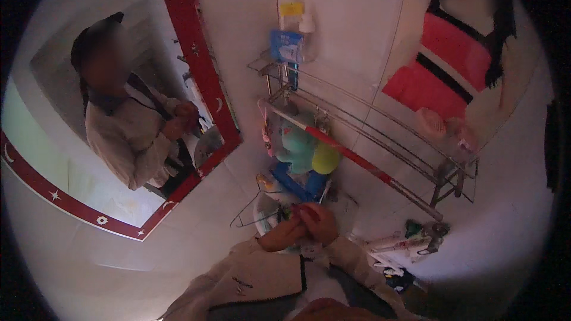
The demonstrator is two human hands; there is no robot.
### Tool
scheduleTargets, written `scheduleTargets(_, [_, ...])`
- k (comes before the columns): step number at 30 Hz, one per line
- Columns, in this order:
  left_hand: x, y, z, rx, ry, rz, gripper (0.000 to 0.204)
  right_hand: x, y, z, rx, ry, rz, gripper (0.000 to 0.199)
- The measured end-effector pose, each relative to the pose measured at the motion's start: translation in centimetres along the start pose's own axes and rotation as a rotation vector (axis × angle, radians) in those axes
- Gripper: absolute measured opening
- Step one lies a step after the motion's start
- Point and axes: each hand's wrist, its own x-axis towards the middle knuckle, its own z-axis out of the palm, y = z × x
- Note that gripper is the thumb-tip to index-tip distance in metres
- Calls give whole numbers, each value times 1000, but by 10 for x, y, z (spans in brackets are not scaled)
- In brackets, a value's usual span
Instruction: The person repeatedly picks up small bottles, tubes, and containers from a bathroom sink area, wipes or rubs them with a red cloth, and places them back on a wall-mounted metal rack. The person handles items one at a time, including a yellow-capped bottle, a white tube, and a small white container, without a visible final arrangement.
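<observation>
together, left hand (pixel 282 235) and right hand (pixel 321 224) are pinching a reddish thing (pixel 304 208) below the wire rack (pixel 351 154); pale wall (pixel 351 24) is rising behind the rack, a red-framed mirror (pixel 143 65) is hanging left of it.

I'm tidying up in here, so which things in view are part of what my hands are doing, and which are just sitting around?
In use:
- left hand
- right hand
- small reddish item, seemingly held where the hands meet

Just around:
- red mirror frame
- blue packet
- yellow-green round thing
</observation>
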Motion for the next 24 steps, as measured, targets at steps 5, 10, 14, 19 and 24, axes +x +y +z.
scheduleTargets(5, [8,45,-40,-263,-314,-283,40,-1,62,-1,203,329,-215,35])
scheduleTargets(10, [39,109,-141,-304,214,372,26,-5,30,-25,875,378,159,34])
scheduleTargets(14, [146,185,-246,312,830,581,19,-40,40,-22,684,344,255,34])
scheduleTargets(19, [244,215,-302,667,1135,577,28,-56,136,-2,575,393,249,36])
scheduleTargets(24, [292,190,-317,828,1155,480,26,-62,56,0,534,451,254,36])
